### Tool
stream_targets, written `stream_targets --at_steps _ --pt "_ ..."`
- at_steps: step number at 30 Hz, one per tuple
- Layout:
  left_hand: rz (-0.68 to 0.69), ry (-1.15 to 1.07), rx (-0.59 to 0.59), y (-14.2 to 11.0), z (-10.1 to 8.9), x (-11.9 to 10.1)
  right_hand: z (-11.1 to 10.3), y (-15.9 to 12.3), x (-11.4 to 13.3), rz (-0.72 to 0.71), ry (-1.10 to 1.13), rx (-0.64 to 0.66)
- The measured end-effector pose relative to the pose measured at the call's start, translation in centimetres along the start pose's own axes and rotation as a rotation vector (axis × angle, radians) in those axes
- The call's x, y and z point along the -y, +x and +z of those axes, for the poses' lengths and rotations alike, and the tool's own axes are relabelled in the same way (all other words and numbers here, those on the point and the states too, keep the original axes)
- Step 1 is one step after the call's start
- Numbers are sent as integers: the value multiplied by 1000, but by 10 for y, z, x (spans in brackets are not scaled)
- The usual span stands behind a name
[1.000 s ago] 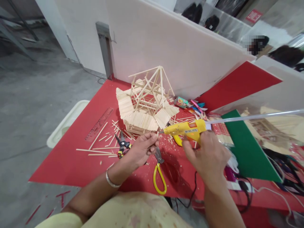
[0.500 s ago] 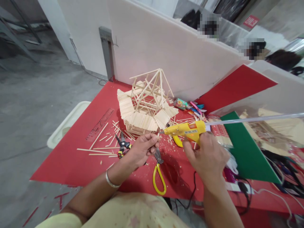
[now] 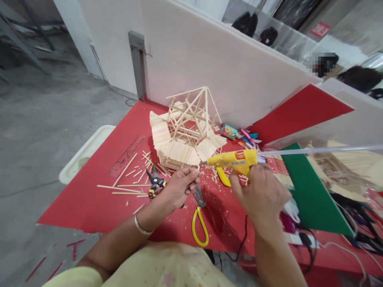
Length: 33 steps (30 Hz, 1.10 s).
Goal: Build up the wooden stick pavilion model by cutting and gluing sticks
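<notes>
My right hand [image 3: 260,193] grips a yellow hot glue gun [image 3: 231,161], a clear glue stick [image 3: 317,150] jutting from its back to the right. The nozzle points left at my left hand [image 3: 179,186], whose fingers are pinched on a small wooden stick piece right at the nozzle tip. Just beyond both hands a stick-built model house [image 3: 187,131] stands on the red table [image 3: 89,199].
Yellow-handled scissors [image 3: 200,223] lie between my hands. Small black pliers [image 3: 154,181], loose sticks [image 3: 125,187] and a red ruler [image 3: 125,156] lie to the left. A green sheet [image 3: 311,195], cables and craft clutter sit at right. White partition behind; a white tray [image 3: 80,155] off the table's left edge.
Both hands hold nearly still; the glue gun has risen slightly and the view has shifted a little.
</notes>
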<state>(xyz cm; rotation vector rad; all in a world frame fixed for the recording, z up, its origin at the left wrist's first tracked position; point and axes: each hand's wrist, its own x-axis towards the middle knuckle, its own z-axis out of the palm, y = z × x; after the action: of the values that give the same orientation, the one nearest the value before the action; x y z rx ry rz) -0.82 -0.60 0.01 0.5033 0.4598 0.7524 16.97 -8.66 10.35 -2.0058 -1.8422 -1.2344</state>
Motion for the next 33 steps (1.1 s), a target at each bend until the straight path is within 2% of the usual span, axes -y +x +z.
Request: stream_targets --at_steps 4,10,17,33 --pt "-2 -4 -16 1 -3 1 1 4 1 -36 -4 10" --pt "-18 -14 -29 1 -5 0 -4 12 6 -126 -55 -82" --pt "-15 -26 -24 1 -8 2 0 7 3 -108 -33 -5" --pt "-5 -19 -30 2 -8 3 0 10 4 -82 -29 -32"
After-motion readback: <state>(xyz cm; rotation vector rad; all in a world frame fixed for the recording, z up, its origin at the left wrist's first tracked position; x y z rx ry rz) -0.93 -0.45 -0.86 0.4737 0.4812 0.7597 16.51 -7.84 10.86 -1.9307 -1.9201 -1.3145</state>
